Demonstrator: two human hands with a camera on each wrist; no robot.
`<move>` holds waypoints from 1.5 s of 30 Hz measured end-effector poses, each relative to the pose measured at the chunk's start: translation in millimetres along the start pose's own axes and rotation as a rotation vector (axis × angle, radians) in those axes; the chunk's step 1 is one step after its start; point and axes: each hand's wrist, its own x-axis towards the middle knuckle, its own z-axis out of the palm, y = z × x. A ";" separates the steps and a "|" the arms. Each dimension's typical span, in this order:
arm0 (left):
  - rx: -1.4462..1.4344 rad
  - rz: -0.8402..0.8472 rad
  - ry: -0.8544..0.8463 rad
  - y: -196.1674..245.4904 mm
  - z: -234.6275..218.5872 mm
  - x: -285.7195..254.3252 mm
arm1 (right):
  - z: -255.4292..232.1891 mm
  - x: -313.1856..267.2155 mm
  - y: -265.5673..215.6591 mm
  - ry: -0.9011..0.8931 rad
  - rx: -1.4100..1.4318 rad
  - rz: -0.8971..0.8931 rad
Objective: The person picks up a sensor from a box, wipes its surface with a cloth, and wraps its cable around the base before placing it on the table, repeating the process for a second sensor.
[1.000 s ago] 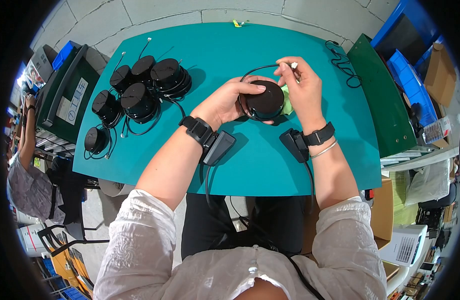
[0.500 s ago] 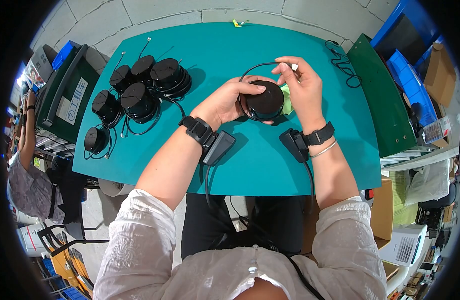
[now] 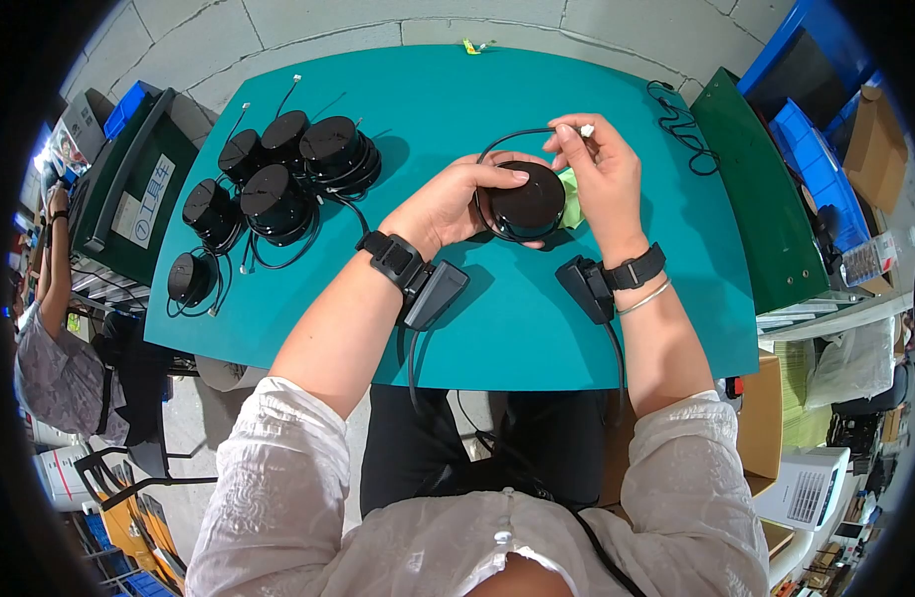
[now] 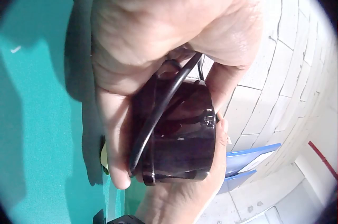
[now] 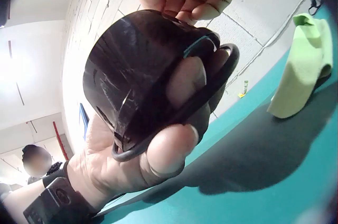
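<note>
My left hand (image 3: 453,204) grips a glossy black cylindrical device (image 3: 532,202) above the teal table, thumb on its top edge and fingers beneath. A black cable (image 4: 166,108) loops around the device's side in the left wrist view. My right hand (image 3: 604,184) pinches the cable's free end, beside a small white connector (image 3: 586,130). In the right wrist view, the device (image 5: 140,65) shows a smooth curved wall, with left fingertips (image 5: 171,147) around the cable loop at its base.
Several similar black devices (image 3: 275,194) with cables stand on the left of the table (image 3: 507,328). A light green cloth (image 5: 298,73) lies beyond the right hand. A coiled black cable (image 3: 691,129) is at the back right. Green crates (image 3: 144,169) flank the table; another person (image 3: 70,368) is far left.
</note>
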 end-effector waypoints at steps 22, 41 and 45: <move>0.041 -0.003 0.006 -2.0 -2.2 1.5 | 0.9 -0.6 3.3 -0.043 0.133 -0.028; -0.238 0.289 0.171 0.7 -16.6 6.9 | -2.2 1.2 28.5 -0.089 -0.246 0.130; -0.262 0.409 0.247 10.8 -20.5 1.4 | -11.9 -2.4 55.9 -0.272 -0.570 0.104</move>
